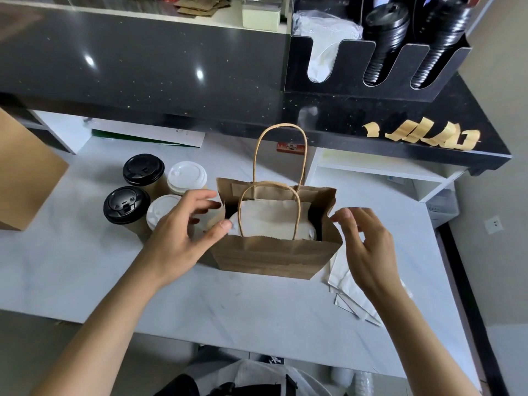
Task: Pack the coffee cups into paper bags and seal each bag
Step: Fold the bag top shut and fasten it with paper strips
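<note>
1. One brown paper bag (274, 252) stands upright and open at the middle of the pale marbled worktop (85, 267), twisted-paper handles raised, with white-lidded cups and a white paper insert visible inside.
2. Left hand (183, 227) hovers at the bag's left edge, its grip loose and wide, thumb near the rim; right hand (363, 241) does likewise at the right edge, holding nothing.
3. Four lidded coffee cups (154, 192), two black-lidded and two white-lidded, cluster just left of the bag.
4. Behind, a dark speckled counter (171, 67) carries a black lid dispenser (371, 52) and tape strips (423, 134).
</note>
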A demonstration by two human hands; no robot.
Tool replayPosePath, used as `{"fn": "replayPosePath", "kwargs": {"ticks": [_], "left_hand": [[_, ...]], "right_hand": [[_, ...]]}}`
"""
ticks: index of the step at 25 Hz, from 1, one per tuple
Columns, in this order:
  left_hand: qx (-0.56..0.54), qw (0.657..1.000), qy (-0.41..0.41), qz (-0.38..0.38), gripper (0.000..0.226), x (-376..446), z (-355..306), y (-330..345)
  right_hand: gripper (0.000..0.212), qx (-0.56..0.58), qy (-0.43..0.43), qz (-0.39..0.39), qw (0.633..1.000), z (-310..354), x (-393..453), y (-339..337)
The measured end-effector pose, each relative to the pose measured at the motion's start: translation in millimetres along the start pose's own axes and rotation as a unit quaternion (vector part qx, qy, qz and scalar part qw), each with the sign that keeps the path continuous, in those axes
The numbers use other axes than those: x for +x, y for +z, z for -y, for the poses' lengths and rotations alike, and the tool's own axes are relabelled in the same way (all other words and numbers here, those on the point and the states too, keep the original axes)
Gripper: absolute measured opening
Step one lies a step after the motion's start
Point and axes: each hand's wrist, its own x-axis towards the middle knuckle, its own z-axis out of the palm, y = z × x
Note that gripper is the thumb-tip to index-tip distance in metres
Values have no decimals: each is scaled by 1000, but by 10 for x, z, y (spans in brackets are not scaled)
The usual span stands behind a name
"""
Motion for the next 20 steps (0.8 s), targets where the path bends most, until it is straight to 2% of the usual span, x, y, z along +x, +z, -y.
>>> {"fn": "replayPosePath", "kwargs": {"ticks": [3, 7, 10, 15, 17, 20], "left_hand": [[10, 999, -14, 42, 70, -47, 32, 13], [33, 999, -8, 29, 42, -33, 77, 29], [28, 999, 7, 15, 37, -2, 79, 25], [46, 998, 14, 27, 14, 88, 93, 45], [38, 999, 17, 34, 12, 121, 81, 52], [22, 1000, 19, 3, 22, 185, 62, 30]], "right_hand": [[38, 19, -17, 39, 999, -1, -32, 51], [41, -15, -54, 82, 995, -75, -66, 100], [42, -29, -60, 90, 994, -127, -60, 78], [21, -14, -63, 129, 990, -176, 20, 22], [17, -25, -64, 120, 990, -193, 48, 30], [19, -22, -85, 83, 993, -192, 91, 49]]}}
